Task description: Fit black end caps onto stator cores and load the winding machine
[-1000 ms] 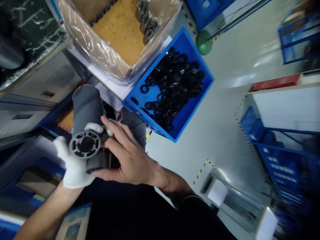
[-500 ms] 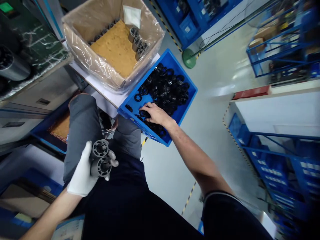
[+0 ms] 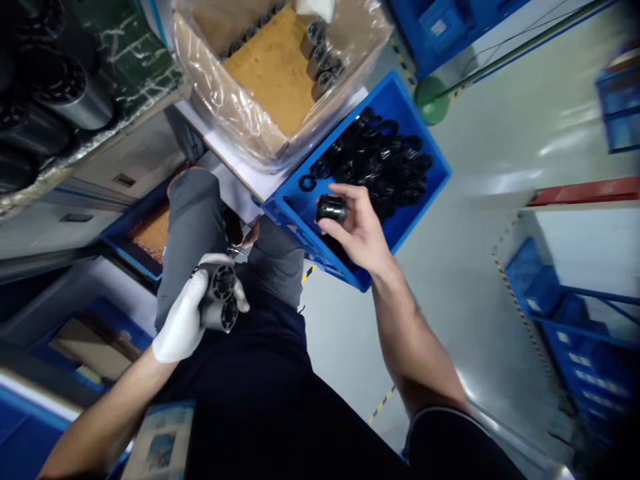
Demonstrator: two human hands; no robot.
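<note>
In my white-gloved left hand (image 3: 187,317) are two grey slotted metal cylinders (image 3: 220,313), held side by side above my lap with their slotted ends facing right. My bare right hand (image 3: 363,227) pinches a short black ring-shaped part (image 3: 331,209) between thumb and fingers, raised over the blue bin (image 3: 420,200). Many similar black rings (image 3: 385,157) lie heaped in that bin. One loose ring (image 3: 307,183) rests near its left wall.
A plastic-lined cardboard box (image 3: 255,123) stands behind the bin, with a brown sheet (image 3: 270,70) and several grey cylinders (image 3: 320,60) inside. More large cylinders (image 3: 75,100) sit on the green bench at upper left. A green round stand base (image 3: 433,100) is on the floor.
My right hand has lifted a black ring-shaped part out of the heap. My left hand has turned the two cylinders, so their ends now face more to the right. The view has shifted.
</note>
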